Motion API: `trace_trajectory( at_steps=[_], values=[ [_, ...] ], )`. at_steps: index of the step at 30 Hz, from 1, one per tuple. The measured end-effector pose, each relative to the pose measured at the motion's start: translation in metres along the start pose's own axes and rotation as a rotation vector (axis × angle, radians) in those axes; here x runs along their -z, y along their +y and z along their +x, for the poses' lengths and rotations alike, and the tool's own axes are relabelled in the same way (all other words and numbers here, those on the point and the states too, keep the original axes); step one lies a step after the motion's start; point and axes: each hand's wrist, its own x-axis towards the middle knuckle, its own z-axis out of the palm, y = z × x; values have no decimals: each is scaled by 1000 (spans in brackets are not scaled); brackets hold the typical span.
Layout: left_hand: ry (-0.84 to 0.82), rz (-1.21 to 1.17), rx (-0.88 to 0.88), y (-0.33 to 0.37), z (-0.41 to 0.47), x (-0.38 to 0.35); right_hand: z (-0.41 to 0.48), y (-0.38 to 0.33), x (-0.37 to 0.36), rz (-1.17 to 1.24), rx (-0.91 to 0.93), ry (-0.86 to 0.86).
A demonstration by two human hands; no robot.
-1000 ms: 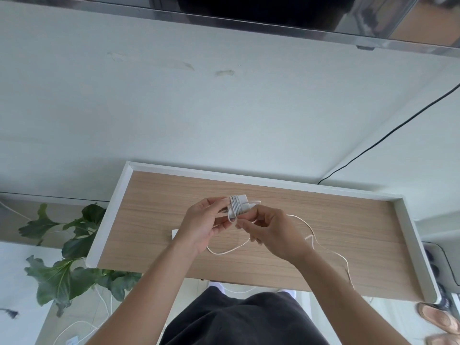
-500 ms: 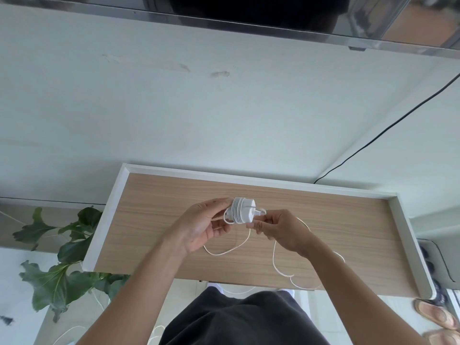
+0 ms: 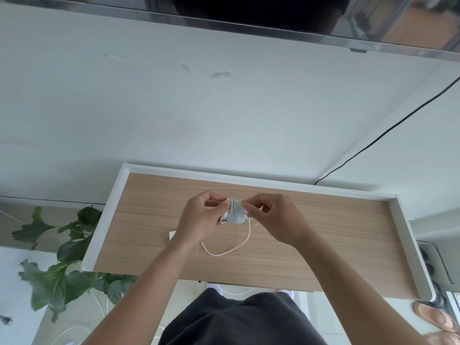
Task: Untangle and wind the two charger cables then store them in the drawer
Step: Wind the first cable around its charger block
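A white charger plug (image 3: 235, 215) with white cable coiled round it is held over the open drawer (image 3: 395, 212), whose floor is light wood. My left hand (image 3: 199, 220) grips the plug's left side. My right hand (image 3: 271, 217) pinches the cable at the plug's right side. A short loose loop of the white cable (image 3: 229, 250) hangs down from the plug and rests on the drawer floor. A small white object (image 3: 172, 235), partly hidden under my left wrist, lies in the drawer; I cannot tell whether it is the second charger.
The white cabinet top (image 3: 224, 120) stretches behind the drawer, with a black cable (image 3: 388, 133) running across its right part. A leafy green plant (image 3: 62, 257) stands at the lower left, white cables on the floor beneath it. Sandals (image 3: 433, 317) lie at the lower right.
More cable is wound on the plug and the loose tail is much shorter; the long loop on the right is gone. My right hand moved up to the plug's right side.
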Motion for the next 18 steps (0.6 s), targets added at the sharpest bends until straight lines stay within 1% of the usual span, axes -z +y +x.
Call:
trace_trajectory(
  at_steps=[2, 5, 10, 13, 15, 18],
  values=[
    [50, -29, 1, -1, 2, -2, -3, -6, -7, -47, 59, 34],
    [88, -118, 24, -1, 3, -4, -8, -9, -16, -29, 102, 60],
    [104, -381, 172, 3, 5, -5, -12, -8, -24, -36, 201, 35],
    [71, -493, 258, 7, 5, -3, -11, 0, -28, -61, 326, 76],
    [38, -560, 307, 12, 4, -1, -10, 5, -29, 13, 362, 92],
    [2, -641, 365, 20, 4, 5, -11, 7, -29, 229, 290, 96]
  ],
)
